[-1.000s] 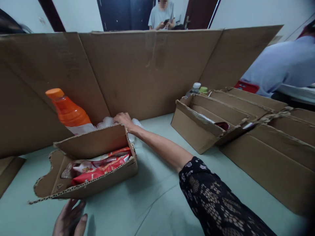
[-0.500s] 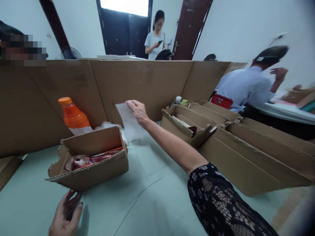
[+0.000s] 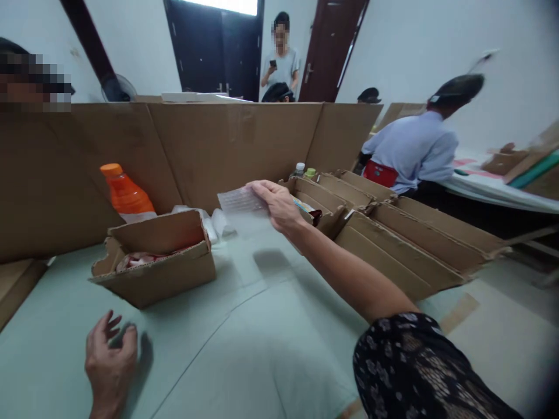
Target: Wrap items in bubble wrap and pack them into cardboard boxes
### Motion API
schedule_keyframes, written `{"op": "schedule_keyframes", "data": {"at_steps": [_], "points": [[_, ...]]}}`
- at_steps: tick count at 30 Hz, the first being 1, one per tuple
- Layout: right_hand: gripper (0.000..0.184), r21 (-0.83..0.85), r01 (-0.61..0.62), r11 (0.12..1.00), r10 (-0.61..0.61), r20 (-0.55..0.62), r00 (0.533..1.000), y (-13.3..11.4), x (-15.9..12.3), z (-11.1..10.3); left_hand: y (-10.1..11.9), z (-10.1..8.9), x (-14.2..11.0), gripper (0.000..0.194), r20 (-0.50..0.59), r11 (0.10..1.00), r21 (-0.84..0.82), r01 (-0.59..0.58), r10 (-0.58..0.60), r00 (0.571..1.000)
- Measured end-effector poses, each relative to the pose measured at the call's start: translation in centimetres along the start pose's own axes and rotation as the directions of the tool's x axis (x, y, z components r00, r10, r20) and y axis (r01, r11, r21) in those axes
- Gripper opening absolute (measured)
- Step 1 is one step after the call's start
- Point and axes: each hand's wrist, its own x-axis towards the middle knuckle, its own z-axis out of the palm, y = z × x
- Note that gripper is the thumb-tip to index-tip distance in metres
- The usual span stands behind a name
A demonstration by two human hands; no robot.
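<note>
My right hand (image 3: 279, 205) pinches a clear sheet of bubble wrap (image 3: 243, 201) by one edge, held above the table. My left hand (image 3: 111, 352) is empty, its fingers curved and apart, in front of a small open cardboard box (image 3: 174, 273). Inside that box lie red-and-white packets (image 3: 142, 259), partly hidden by its front wall. An orange bottle with an orange cap (image 3: 126, 192) stands behind the box. Beside it, white plastic rolls or wrapping (image 3: 222, 222) lie on the table.
Several open cardboard boxes (image 3: 393, 250) stand at the right, with two capped bottles (image 3: 300, 169) behind them. A cardboard partition (image 3: 236, 139) runs along the back. A green cloth (image 3: 244, 349) covers the table. Other people are beyond, one standing with a phone (image 3: 273, 63).
My right hand has brought the bubble wrap rightward and nearer, away from the white plastic. My left hand has drawn slightly back from the small box. The view has shifted a little.
</note>
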Motion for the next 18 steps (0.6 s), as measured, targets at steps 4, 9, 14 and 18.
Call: {"op": "schedule_keyframes", "data": {"at_steps": [4, 9, 14, 18], "points": [[0.033, -0.062, -0.094, 0.994, 0.1, 0.117, 0.988, -2.7, -7.0, 0.3, 4.8, 0.0, -2.7, 0.06, 0.069, 0.919, 0.059, -0.39, 0.386, 0.92], [0.033, 0.025, -0.243, 0.97, 0.232, 0.218, 0.948, -4.0, -11.7, 2.2, 12.6, 1.3, -7.9, 0.089, 0.305, 0.936, -0.229, -0.267, 0.33, 0.893], [0.03, 0.188, -0.261, 0.947, 0.243, 0.114, 0.963, -0.4, -11.8, 3.3, 15.0, 1.9, -12.4, 0.083, 0.598, 0.783, -0.482, 0.394, -0.034, 0.8], [0.03, 0.223, -0.367, 0.903, 0.372, 0.019, 0.928, 6.0, -12.1, 3.2, 14.0, 1.4, -15.8, 0.088, 0.62, 0.612, -0.519, 0.596, -0.21, 0.756]]}}
